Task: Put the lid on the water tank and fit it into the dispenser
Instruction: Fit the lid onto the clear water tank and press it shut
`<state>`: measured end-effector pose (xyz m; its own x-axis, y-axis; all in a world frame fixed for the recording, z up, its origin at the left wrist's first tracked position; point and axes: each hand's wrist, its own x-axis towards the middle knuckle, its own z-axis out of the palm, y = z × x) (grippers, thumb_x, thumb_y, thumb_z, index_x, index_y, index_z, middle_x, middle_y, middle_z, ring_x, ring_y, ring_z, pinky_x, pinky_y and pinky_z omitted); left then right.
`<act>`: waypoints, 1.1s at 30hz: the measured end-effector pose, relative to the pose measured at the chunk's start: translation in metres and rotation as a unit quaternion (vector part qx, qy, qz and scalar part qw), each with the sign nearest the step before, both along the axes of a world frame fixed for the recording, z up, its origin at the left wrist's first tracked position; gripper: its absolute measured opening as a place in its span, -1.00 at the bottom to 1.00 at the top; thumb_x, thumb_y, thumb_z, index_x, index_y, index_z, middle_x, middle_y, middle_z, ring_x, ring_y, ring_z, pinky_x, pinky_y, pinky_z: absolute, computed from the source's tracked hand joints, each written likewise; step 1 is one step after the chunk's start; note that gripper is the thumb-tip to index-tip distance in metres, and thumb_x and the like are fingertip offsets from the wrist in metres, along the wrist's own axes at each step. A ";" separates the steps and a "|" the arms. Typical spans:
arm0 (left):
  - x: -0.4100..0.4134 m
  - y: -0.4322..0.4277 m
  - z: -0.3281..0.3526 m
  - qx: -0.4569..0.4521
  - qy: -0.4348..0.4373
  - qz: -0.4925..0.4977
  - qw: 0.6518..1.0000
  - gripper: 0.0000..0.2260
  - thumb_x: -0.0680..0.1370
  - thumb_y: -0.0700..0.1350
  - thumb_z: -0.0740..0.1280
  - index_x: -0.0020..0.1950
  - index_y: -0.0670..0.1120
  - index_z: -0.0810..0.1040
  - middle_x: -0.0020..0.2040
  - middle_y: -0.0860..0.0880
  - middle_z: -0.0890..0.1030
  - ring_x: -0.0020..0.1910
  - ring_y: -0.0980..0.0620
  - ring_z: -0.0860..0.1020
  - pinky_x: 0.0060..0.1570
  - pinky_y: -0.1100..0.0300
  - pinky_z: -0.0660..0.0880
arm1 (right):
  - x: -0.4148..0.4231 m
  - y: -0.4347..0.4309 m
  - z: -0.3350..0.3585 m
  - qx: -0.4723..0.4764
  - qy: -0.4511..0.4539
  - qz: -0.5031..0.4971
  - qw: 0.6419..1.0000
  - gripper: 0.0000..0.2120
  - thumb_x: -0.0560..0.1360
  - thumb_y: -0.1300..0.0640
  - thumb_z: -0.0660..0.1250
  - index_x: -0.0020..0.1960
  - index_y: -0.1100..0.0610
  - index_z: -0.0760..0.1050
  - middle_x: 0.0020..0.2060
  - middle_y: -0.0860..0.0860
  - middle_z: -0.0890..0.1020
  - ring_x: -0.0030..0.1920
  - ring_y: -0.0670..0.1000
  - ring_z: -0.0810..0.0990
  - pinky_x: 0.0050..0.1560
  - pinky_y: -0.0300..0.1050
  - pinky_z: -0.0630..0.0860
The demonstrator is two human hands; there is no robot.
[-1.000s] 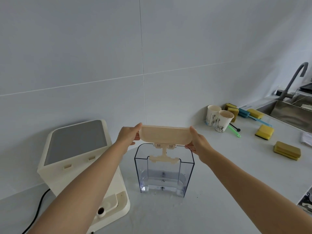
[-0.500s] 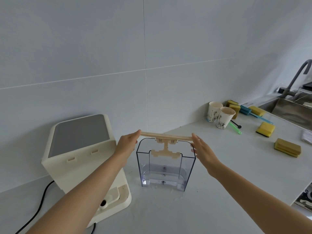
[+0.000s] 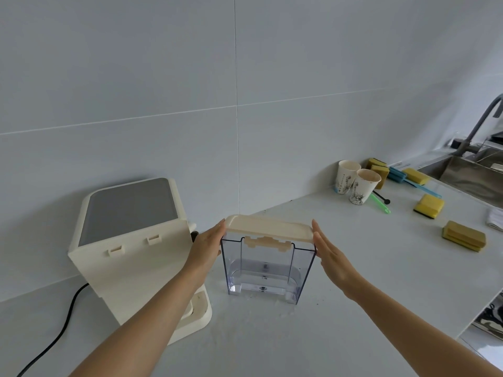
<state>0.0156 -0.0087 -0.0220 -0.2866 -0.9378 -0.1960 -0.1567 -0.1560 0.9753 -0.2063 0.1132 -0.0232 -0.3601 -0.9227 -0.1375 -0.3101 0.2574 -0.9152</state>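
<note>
A clear plastic water tank (image 3: 265, 270) stands upright on the white counter, centre of view. The cream lid (image 3: 269, 228) lies flat on the tank's rim, its inner bracket showing through the front wall. My left hand (image 3: 208, 247) presses against the lid's and tank's left side. My right hand (image 3: 330, 253) lies flat against the right side, fingers straight. The cream dispenser (image 3: 128, 240) with its grey top panel stands just left of the tank, its base tray behind my left forearm.
A black power cord (image 3: 54, 330) runs left from the dispenser. Two paper cups (image 3: 356, 183) stand by the wall at right, with several yellow sponges (image 3: 464, 236) and brushes beyond. A steel sink (image 3: 473, 175) with a tap sits far right. The counter edge drops at lower right.
The lid has come down from above the tank and now sits flat on its rim. Both hands have followed it down to the tank's sides.
</note>
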 end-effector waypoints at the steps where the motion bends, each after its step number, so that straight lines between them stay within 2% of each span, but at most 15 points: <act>1: 0.000 0.001 -0.001 0.001 0.002 0.005 1.000 -0.72 0.48 0.16 0.21 -0.04 0.01 0.58 -0.09 -0.01 0.52 -0.03 0.01 0.49 0.08 0.11 0.42 | 0.000 0.001 -0.001 0.003 0.013 0.002 1.000 -0.53 0.52 -0.19 -0.11 0.42 -0.24 -0.06 0.49 -0.09 0.12 0.46 0.08 0.17 0.48 0.03 0.06; 3: 0.000 0.003 -0.003 0.004 0.004 0.017 1.000 -0.68 0.48 0.14 0.23 0.11 0.01 0.57 -0.04 0.05 0.57 0.04 0.05 0.52 0.05 0.14 0.43 | -0.001 0.002 -0.003 0.012 0.043 0.009 0.999 -0.55 0.53 -0.16 -0.12 0.41 -0.25 -0.08 0.48 -0.07 0.15 0.44 0.10 0.22 0.41 -0.08 0.09; 4: 0.000 0.004 -0.003 0.003 0.005 0.021 1.000 -0.68 0.49 0.12 0.23 0.13 0.00 0.57 -0.06 0.08 0.58 0.04 0.07 0.53 0.04 0.14 0.42 | -0.001 0.002 -0.003 0.018 0.057 0.011 0.998 -0.56 0.54 -0.15 -0.12 0.41 -0.25 -0.09 0.47 -0.06 0.18 0.41 0.11 0.27 0.35 -0.13 0.13; 6: 0.000 0.006 -0.004 0.003 0.006 0.020 1.000 -0.74 0.50 0.10 0.23 0.07 0.02 0.59 -0.13 0.09 0.57 -0.02 0.10 0.53 0.03 0.14 0.42 | -0.001 0.002 -0.003 0.027 0.080 0.012 0.996 -0.57 0.54 -0.14 -0.11 0.39 -0.27 -0.11 0.45 -0.04 0.24 0.35 0.12 0.34 0.21 -0.20 0.17; 9: 0.000 0.008 -0.004 0.010 0.000 0.014 1.000 -0.82 0.51 0.06 0.22 -0.16 0.06 0.59 -0.17 0.01 0.52 -0.06 0.04 0.50 0.06 0.11 0.42 | -0.001 0.002 -0.004 0.039 0.103 0.014 0.994 -0.62 0.55 -0.14 -0.10 0.30 -0.36 -0.16 0.39 0.10 0.38 0.29 0.18 0.39 0.12 -0.19 0.21; 12: 0.000 0.009 -0.006 0.014 0.001 0.009 1.000 -0.86 0.52 0.04 0.21 -0.11 0.12 0.56 -0.11 0.01 0.55 0.03 0.03 0.51 0.08 0.10 0.41 | -0.002 0.003 -0.006 0.045 0.122 0.013 0.991 -0.66 0.54 -0.16 -0.10 0.22 -0.42 -0.17 0.28 0.24 0.47 0.24 0.23 0.43 0.07 -0.14 0.27; 15: -0.001 0.011 -0.007 0.019 0.004 0.012 1.000 -0.85 0.53 0.02 0.19 -0.16 0.11 0.53 -0.09 0.01 0.54 0.01 0.04 0.50 0.08 0.11 0.38 | -0.003 0.003 -0.005 0.040 0.128 0.016 0.991 -0.66 0.54 -0.16 -0.09 0.21 -0.43 -0.16 0.29 0.23 0.46 0.23 0.23 0.43 0.10 -0.09 0.30; 18: -0.003 0.012 -0.010 0.018 -0.003 0.026 0.999 -0.85 0.53 0.00 0.16 -0.19 -0.01 0.42 -0.11 -0.05 0.43 -0.07 0.00 0.40 0.01 0.10 0.31 | -0.005 -0.001 -0.001 0.039 0.132 0.017 0.990 -0.57 0.53 -0.15 -0.09 0.35 -0.32 -0.15 0.32 0.17 0.44 0.22 0.22 0.44 0.09 -0.13 0.26; 21: -0.010 0.015 -0.010 0.051 0.012 0.040 0.998 -0.81 0.52 0.03 0.17 -0.01 -0.06 0.44 -0.12 0.01 0.43 -0.01 0.01 0.42 0.03 0.12 0.27 | -0.011 -0.015 0.007 0.039 0.115 0.009 0.993 -0.47 0.53 -0.15 -0.07 0.46 -0.12 -0.10 0.30 0.24 0.42 0.12 0.18 0.45 0.09 -0.06 0.29; 24: -0.025 0.022 -0.005 0.088 0.020 0.059 0.994 -0.60 0.49 0.09 0.21 0.22 -0.11 0.31 -0.14 0.06 0.37 -0.12 0.13 0.38 0.00 0.12 0.21 | -0.012 -0.032 0.016 0.041 0.041 0.010 0.998 -0.45 0.53 -0.14 0.02 0.47 -0.01 0.00 0.41 0.16 0.28 0.28 0.13 0.34 0.26 -0.04 0.28; 27: -0.038 0.028 0.000 0.119 0.022 0.076 0.990 -0.50 0.47 0.10 0.25 0.29 -0.08 0.17 0.01 0.02 0.34 0.00 0.02 0.33 0.02 0.10 0.19 | -0.008 -0.045 0.020 0.071 0.011 0.022 0.997 -0.48 0.53 -0.13 0.07 0.43 0.03 0.14 0.41 0.09 0.28 0.35 0.10 0.30 0.36 0.02 0.26; 29: -0.043 0.029 0.001 0.125 0.015 0.086 0.988 -0.47 0.47 0.08 0.27 0.31 -0.08 0.12 0.00 0.01 0.35 -0.02 0.01 0.33 -0.01 0.10 0.21 | -0.005 -0.049 0.021 0.087 0.027 0.026 0.996 -0.53 0.53 -0.08 0.10 0.39 0.04 0.22 0.35 0.08 0.36 0.29 0.09 0.36 0.32 -0.01 0.29; 31: -0.046 0.028 0.002 0.131 0.004 0.091 0.987 -0.50 0.47 0.05 0.28 0.27 -0.07 0.11 -0.09 0.01 0.38 -0.17 0.06 0.35 -0.10 0.12 0.23 | -0.003 -0.050 0.022 0.091 0.047 0.029 0.994 -0.58 0.52 -0.04 0.13 0.35 0.05 0.28 0.24 0.08 0.44 0.20 0.08 0.42 0.22 -0.06 0.34; 33: -0.047 0.025 0.001 0.132 -0.002 0.095 0.987 -0.55 0.47 0.03 0.28 0.21 -0.08 0.12 -0.05 -0.03 0.38 -0.26 0.12 0.32 -0.23 0.17 0.24 | -0.002 -0.049 0.024 0.092 0.052 0.029 0.994 -0.63 0.51 -0.01 0.13 0.27 0.08 0.36 0.10 0.06 0.49 0.07 0.05 0.46 0.07 -0.11 0.38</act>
